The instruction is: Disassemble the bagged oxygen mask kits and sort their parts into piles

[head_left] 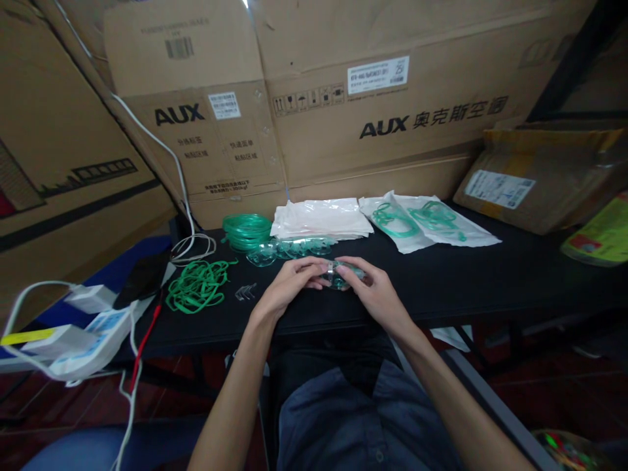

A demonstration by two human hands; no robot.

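My left hand (289,284) and my right hand (370,291) meet over the front of a black table (490,281). Both pinch a small clear green-tinted plastic mask (341,275) with a metal clip on it. The fingers of both hands are curled onto it. A row of similar clear masks (289,250) lies just behind my hands. Left of them sits a coil of green tubing (245,230), and nearer the edge a loose heap of green elastic bands (196,286). Small metal clips (245,291) lie beside the bands.
A stack of white plastic bags (321,219) and bagged sets with green tubing (426,219) lie at the back. Large cardboard boxes (392,111) wall the table. A power strip with white and red cables (98,327) sits at left. A parcel (534,176) rests at right.
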